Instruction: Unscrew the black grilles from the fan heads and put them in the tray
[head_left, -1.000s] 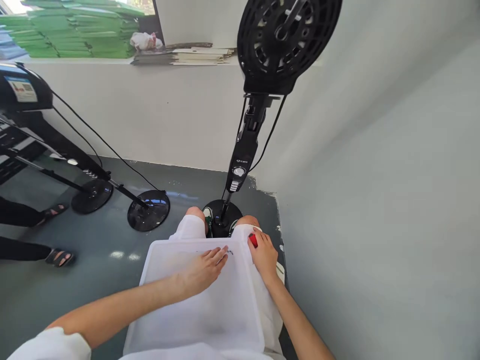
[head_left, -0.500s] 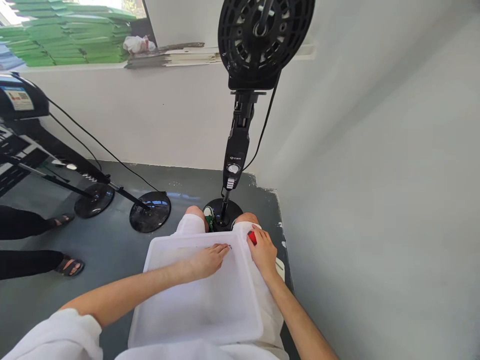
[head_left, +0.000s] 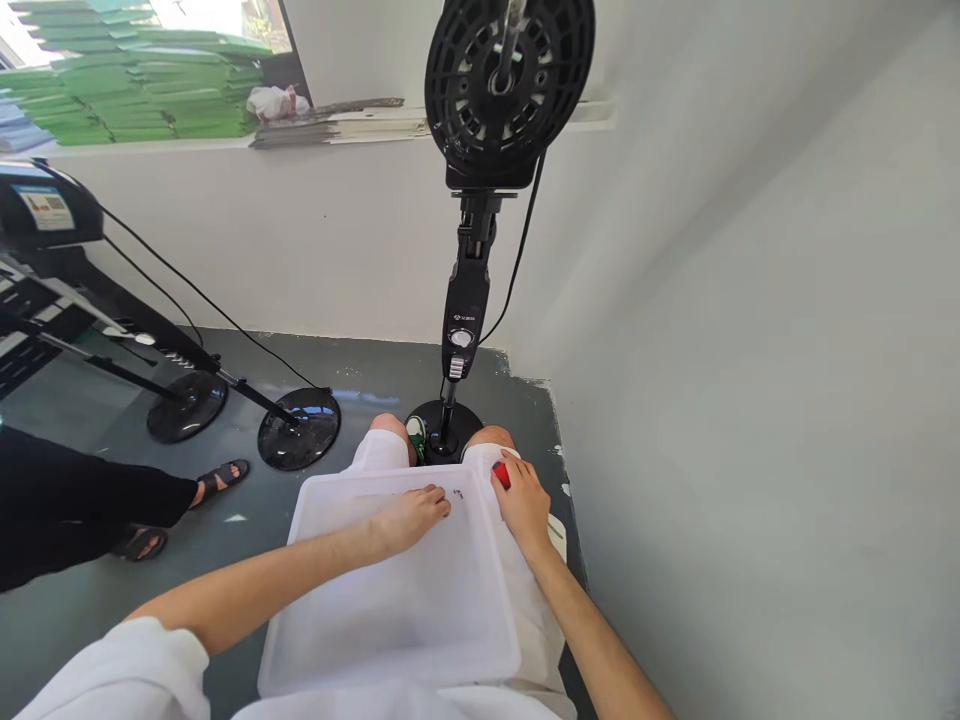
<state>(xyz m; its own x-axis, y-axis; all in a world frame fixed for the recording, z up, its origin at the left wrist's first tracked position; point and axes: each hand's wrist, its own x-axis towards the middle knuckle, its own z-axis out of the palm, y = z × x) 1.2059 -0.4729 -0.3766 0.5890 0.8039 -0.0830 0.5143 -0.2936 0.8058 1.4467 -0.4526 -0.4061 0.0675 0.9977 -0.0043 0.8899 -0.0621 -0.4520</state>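
White plastic tray (head_left: 390, 620) lies across our lap, long side running from our belly toward the knees; resting there it likely gives us a flat catch surface right under the hands. Left hand (head_left: 409, 515) lies palm down inside the tray near its far rim, at about 12 o'clock of the tray, fingers close together and curled lightly, tips touching the tray floor. A few small dark bits (head_left: 457, 494) sit just beyond the fingertips, toward 1 o'clock; too small to identify. Forearm comes in from 8 o'clock, bare, sleeve bunched at the elbow.

Right hand (head_left: 521, 505) sits outside the tray's right edge, on our thigh, at 2 o'clock of the tray. Fingers are closed around a small red object (head_left: 501, 475), which pokes out past the thumb side; we cannot tell what it is. Wrist is straight, forearm arriving from 5 o'clock.

Black stand fan (head_left: 510, 85) rises straight ahead at 12 o'clock, its round base (head_left: 431, 420) between our knees, probably kept close for reach. Its control knob (head_left: 460, 339) faces us on the pole.

At 9 o'clock, a second person's sandalled feet (head_left: 221, 478) and two more round bases (head_left: 298, 428) on the grey floor (head_left: 112, 590).
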